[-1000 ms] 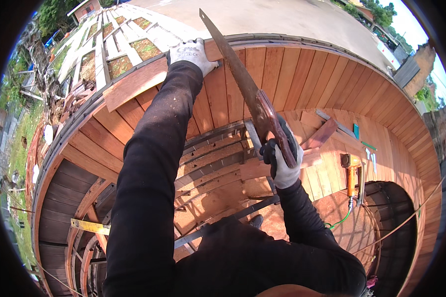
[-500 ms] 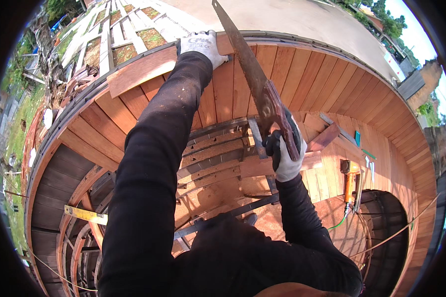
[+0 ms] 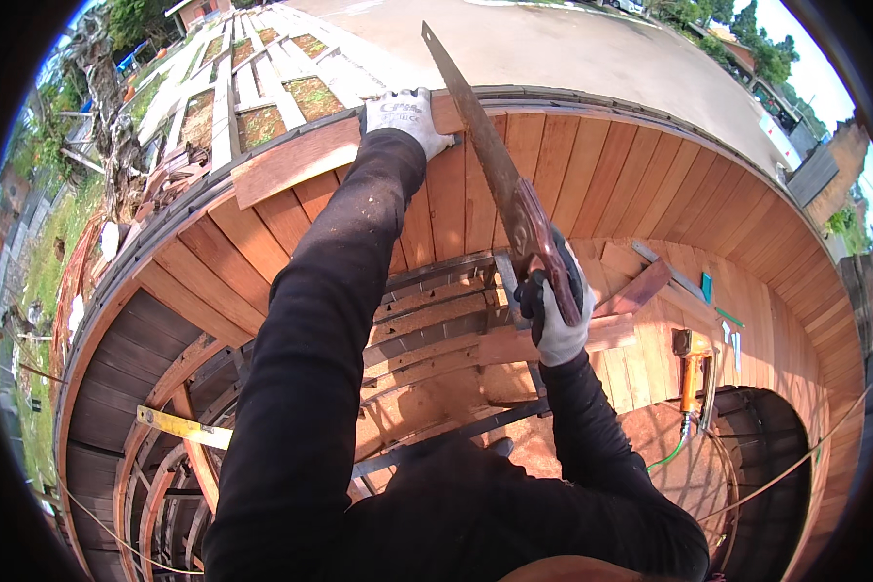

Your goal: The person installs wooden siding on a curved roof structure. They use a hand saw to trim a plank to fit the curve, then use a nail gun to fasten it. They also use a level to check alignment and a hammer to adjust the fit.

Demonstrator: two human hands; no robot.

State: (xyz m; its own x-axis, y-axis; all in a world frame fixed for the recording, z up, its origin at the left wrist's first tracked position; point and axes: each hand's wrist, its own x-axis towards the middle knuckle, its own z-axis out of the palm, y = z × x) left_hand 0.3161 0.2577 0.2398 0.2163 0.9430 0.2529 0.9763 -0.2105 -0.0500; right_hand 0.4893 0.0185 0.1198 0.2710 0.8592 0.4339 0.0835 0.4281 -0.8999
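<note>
My left hand [image 3: 401, 118], in a white and grey work glove, grips a reddish wooden board [image 3: 296, 162] at the far curved rim. Its fingers reach over the board's far side and the thumb points right. The board lies across the row of fitted planks and shows on both sides of the hand. My right hand [image 3: 560, 328], gloved in white and black, is closed around the handle of a handsaw [image 3: 490, 145]. The saw's rusty blade points up and away, to the right of my left hand. Whether its teeth touch the board I cannot tell.
An orange nail gun [image 3: 691, 371] with a green hose rests at the right, near loose wood offcuts [image 3: 640, 286]. A yellow spirit level [image 3: 184, 427] lies across curved framing at the left. Open metal ribs [image 3: 436, 315] span the middle. A pale paved ground [image 3: 553, 48] lies beyond the rim.
The whole scene sits a little lower and further right in the picture. My left hand still grips the board and my right hand still holds the saw, in much the same pose.
</note>
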